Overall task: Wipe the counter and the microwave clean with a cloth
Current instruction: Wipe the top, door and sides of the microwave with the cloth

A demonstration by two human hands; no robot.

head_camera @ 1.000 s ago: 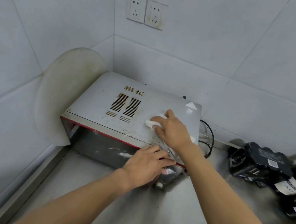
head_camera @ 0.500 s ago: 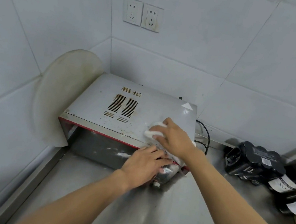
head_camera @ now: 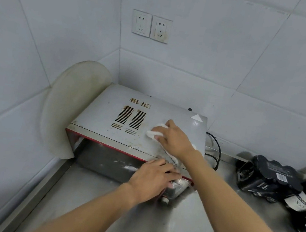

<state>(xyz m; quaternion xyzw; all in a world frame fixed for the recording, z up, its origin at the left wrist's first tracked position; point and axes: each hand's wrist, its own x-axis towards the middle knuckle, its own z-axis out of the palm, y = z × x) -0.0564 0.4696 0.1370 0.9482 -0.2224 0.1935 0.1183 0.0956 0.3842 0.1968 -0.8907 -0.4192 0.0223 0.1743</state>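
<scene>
Cloth (head_camera: 154, 134) was gripped by right hand (head_camera: 175, 140) on microwave (head_camera: 100, 116) top; stained vents (head_camera: 130, 119) lay just left. Front corner was braced by flat left hand (head_camera: 152, 178).

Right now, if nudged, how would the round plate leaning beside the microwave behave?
The round plate stands on edge against the wall, so it would likely roll or slide down. It looks rigid and thin, possibly glass: probably breakable.
</scene>
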